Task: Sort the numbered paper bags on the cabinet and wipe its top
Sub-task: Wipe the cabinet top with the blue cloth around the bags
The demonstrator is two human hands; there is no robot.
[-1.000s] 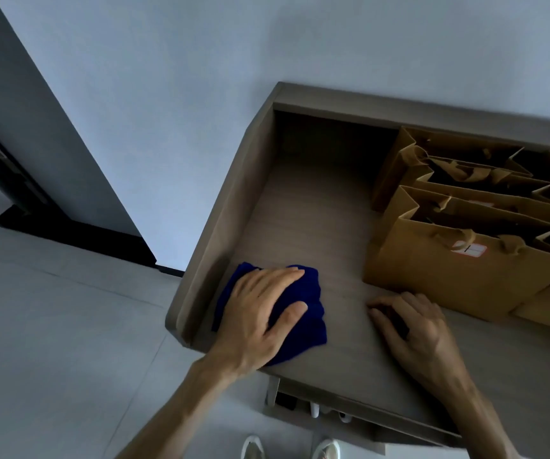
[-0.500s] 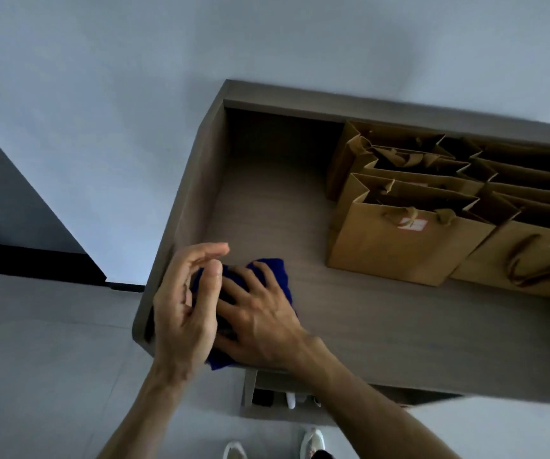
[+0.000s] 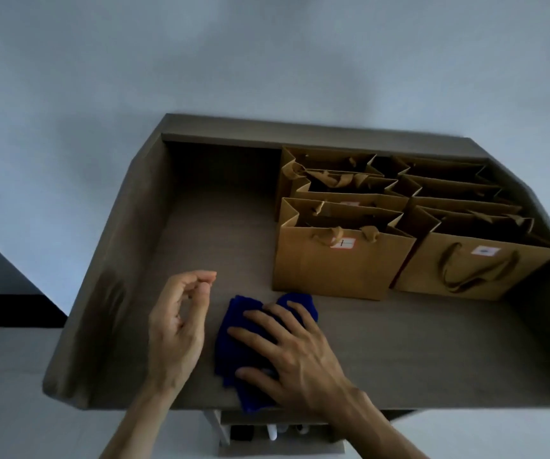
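Two bare hands are at the near edge of the grey-brown wooden cabinet top [image 3: 432, 342]. The right hand [image 3: 295, 352] lies flat on a crumpled dark blue cloth [image 3: 234, 329], with its fingers spread and straight, and it presses the cloth onto the surface. A corner of the cloth hangs a little over the front edge. The left hand [image 3: 176, 329] is just beside the cloth, on its left side, and does not touch it. Its fingers are loosely curled, with the thumb near the fingertips, and it holds nothing. I cannot tell whether it rests on the surface or is raised above it.

Farther back, on the right half of the cabinet top, several brown paper bags with ribbon handles stand upright in two rows, one behind another, and they touch each other. The front left paper bag [image 3: 340, 266] has a small white label with a red border [image 3: 344, 243] near its rim; a dark mark is on it, but I cannot read it clearly. The front right paper bag [image 3: 466, 270] has a white label with a bluish mark [image 3: 485, 250], and its handle hangs down on the front face. The left half of the top, behind the hands, shows bare wood. A raised wooden rim [image 3: 300, 132] runs along the back, against a pale grey wall [image 3: 267, 54].
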